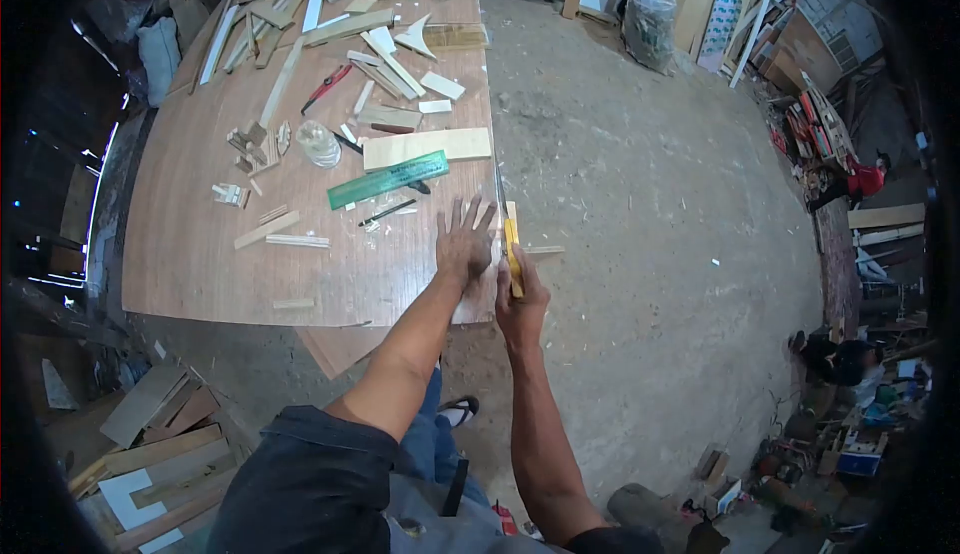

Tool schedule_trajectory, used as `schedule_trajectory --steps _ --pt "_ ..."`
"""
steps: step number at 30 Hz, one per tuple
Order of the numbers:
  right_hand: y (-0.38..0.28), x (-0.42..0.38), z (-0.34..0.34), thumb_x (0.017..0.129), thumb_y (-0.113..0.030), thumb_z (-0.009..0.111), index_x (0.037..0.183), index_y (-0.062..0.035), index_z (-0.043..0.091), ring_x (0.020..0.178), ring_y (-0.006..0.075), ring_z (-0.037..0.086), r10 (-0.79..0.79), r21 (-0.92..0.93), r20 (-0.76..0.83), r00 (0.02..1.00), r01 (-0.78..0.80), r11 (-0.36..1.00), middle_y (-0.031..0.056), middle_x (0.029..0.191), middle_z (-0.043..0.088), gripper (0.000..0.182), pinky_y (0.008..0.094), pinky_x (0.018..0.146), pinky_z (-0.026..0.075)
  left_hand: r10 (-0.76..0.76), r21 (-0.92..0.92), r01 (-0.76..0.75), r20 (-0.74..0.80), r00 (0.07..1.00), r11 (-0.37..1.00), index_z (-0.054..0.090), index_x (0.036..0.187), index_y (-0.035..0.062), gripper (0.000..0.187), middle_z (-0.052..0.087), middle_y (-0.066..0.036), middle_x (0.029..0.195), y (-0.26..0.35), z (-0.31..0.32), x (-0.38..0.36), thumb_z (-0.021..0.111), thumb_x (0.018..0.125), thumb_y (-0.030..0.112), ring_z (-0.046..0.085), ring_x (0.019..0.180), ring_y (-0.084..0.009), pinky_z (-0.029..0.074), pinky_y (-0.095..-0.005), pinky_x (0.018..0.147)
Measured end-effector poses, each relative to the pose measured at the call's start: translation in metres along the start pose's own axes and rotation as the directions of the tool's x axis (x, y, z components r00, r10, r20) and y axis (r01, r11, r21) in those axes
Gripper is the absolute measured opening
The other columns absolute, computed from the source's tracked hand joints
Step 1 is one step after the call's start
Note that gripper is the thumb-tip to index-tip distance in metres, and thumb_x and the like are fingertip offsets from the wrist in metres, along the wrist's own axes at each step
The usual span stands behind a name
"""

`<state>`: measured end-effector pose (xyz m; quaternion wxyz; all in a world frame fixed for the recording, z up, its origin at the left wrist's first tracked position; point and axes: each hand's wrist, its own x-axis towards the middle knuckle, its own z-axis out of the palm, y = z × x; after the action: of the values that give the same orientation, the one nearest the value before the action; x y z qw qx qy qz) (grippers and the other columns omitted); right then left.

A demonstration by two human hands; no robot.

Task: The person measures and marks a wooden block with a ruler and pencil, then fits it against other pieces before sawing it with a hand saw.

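My left hand (pixel 465 250) lies flat near the right edge of the wooden table (pixel 200 264), fingers spread; whatever is under the palm is hidden. Just beyond that edge, my right hand (pixel 524 304) is closed around the yellow handle of a saw (pixel 514 254), whose thin dark blade runs forward along the table side. A thin wood strip (pixel 545 250) sticks out past the edge beside the handle. Ahead of my left fingers are a green lettered box (pixel 388 181), a pale board (pixel 430 148) and a dark pen-like stick (pixel 387 214).
A clear jar (pixel 320 144), small wooden pieces (pixel 255 149) and a red-handled tool (pixel 327 88) stand or lie farther up the table. Wood offcuts (pixel 370 22) are heaped at its far end. Concrete floor (pixel 640 254) extends rightward. Another person (pixel 840 359) is at the far right.
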<state>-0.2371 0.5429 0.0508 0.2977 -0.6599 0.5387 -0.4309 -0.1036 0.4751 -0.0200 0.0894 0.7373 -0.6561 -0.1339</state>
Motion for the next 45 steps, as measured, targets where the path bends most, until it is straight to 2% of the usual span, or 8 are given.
schedule_trajectory --steps 5,7,13,20,26,32,42,45 --pt "-0.001 0.004 0.002 0.097 -0.006 0.065 0.129 0.0011 0.062 0.091 0.0114 0.065 -0.028 0.080 -0.019 0.999 0.030 0.996 0.0195 0.101 0.072 0.034 0.0292 0.078 0.053 0.036 -0.002 -0.037 -0.181 0.983 0.999 0.037 0.155 0.0153 0.059 0.032 -0.010 0.161 -0.002 0.009 0.006 0.050 0.100 0.032 0.025 0.149 -0.0369 0.023 -0.0632 0.116" --pt "-0.005 0.005 0.002 0.097 -0.006 0.064 0.128 0.0024 0.062 0.093 0.0171 0.068 0.036 0.075 0.026 0.999 -0.038 0.996 0.0232 0.105 0.072 0.032 0.0310 0.081 0.054 0.054 0.031 -0.048 -0.226 0.973 0.998 0.051 0.137 0.0056 0.047 0.049 -0.015 0.139 0.001 0.002 0.018 0.057 0.094 0.025 0.042 0.133 -0.0366 0.035 -0.0560 0.106" --pt "0.000 -0.001 0.000 0.096 -0.006 0.064 0.128 0.0031 0.061 0.105 0.0333 0.072 -0.111 -0.060 -0.009 0.994 0.110 0.992 0.0267 0.113 0.069 0.034 0.0373 0.087 0.055 0.111 -0.097 -0.157 -0.370 0.922 0.983 0.057 0.104 0.0035 0.021 0.053 -0.014 0.106 -0.007 0.018 0.051 0.061 0.087 0.014 0.050 0.104 -0.0331 0.043 -0.0470 0.085" --pt "0.014 -0.009 0.002 0.095 -0.006 0.065 0.132 0.0026 0.058 0.107 0.0352 0.071 -0.065 -0.026 0.009 0.998 0.065 0.998 0.0273 0.119 0.068 0.038 0.0404 0.085 0.058 -0.032 -0.187 -0.053 -0.425 0.905 0.981 0.059 0.101 0.0054 0.017 0.055 -0.013 0.101 0.001 0.034 0.066 0.061 0.087 0.016 0.053 0.100 -0.0337 0.044 -0.0461 0.081" --pt "0.029 -0.016 -0.002 0.097 -0.006 0.063 0.132 0.0020 0.060 0.094 0.0266 0.074 0.032 0.062 0.011 0.999 -0.032 0.998 0.0223 0.111 0.072 0.036 0.0347 0.079 0.057 0.106 -0.086 -0.173 -0.508 0.855 0.981 0.061 0.096 0.0061 0.013 0.056 -0.012 0.097 -0.003 0.039 0.068 0.058 0.089 0.016 0.055 0.095 -0.0313 0.044 -0.0443 0.079" --pt "0.015 -0.009 -0.006 0.097 -0.009 0.064 0.137 -0.0005 0.056 0.097 0.0291 0.074 -0.089 -0.028 0.001 0.996 0.089 0.996 0.0264 0.113 0.070 0.042 0.0371 0.081 0.057 0.131 -0.029 -0.162 -0.458 0.879 0.986 0.059 0.095 0.0044 0.014 0.056 -0.013 0.097 -0.005 0.038 0.072 0.060 0.084 0.013 0.054 0.096 -0.0314 0.045 -0.0429 0.080" --pt "-0.029 -0.063 -0.042 0.094 -0.007 0.067 0.133 -0.0002 0.059 0.091 0.0346 0.075 0.045 -0.060 0.019 0.999 -0.043 0.997 0.0284 0.105 0.071 0.040 0.0402 0.075 0.058 0.034 -0.178 -0.120 -0.422 0.906 0.977 0.060 0.101 0.0031 0.025 0.056 -0.014 0.104 -0.005 0.038 0.072 0.062 0.076 0.003 0.053 0.103 -0.0336 0.044 -0.0440 0.089" --pt "-0.039 -0.045 -0.043 0.094 -0.007 0.068 0.130 -0.0002 0.062 0.092 0.0338 0.075 0.005 -0.061 0.013 1.000 -0.004 0.998 0.0278 0.106 0.071 0.038 0.0392 0.076 0.058 0.074 -0.178 -0.178 -0.478 0.875 0.968 0.059 0.095 0.0032 0.007 0.056 -0.016 0.101 -0.004 0.021 0.068 0.059 0.089 0.007 0.052 0.101 -0.0356 0.043 -0.0473 0.087"
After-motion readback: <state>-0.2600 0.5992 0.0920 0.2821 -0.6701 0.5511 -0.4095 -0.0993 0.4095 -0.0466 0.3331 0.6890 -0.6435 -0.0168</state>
